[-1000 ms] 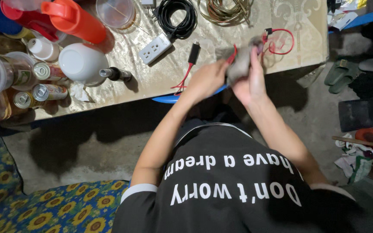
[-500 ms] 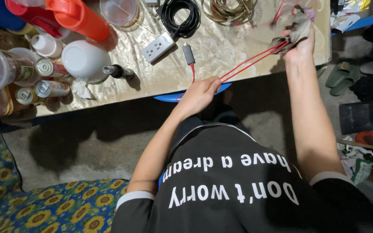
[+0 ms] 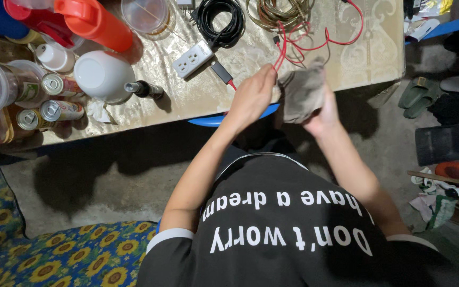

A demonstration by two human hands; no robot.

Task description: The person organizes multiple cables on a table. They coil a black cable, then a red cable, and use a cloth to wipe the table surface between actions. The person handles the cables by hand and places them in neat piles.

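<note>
Left hand (image 3: pixel 253 95) pinches red cable (image 3: pixel 314 45); right hand (image 3: pixel 320 109) clutches grey cloth (image 3: pixel 303 90) at table edge (image 3: pixel 134 125), power strip (image 3: pixel 192 58) near

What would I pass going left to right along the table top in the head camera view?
Drink cans → white bowl turned upside down → white power strip → left hand pinching the red cable → grey cloth in the right hand → green sandals on the floor.
</note>
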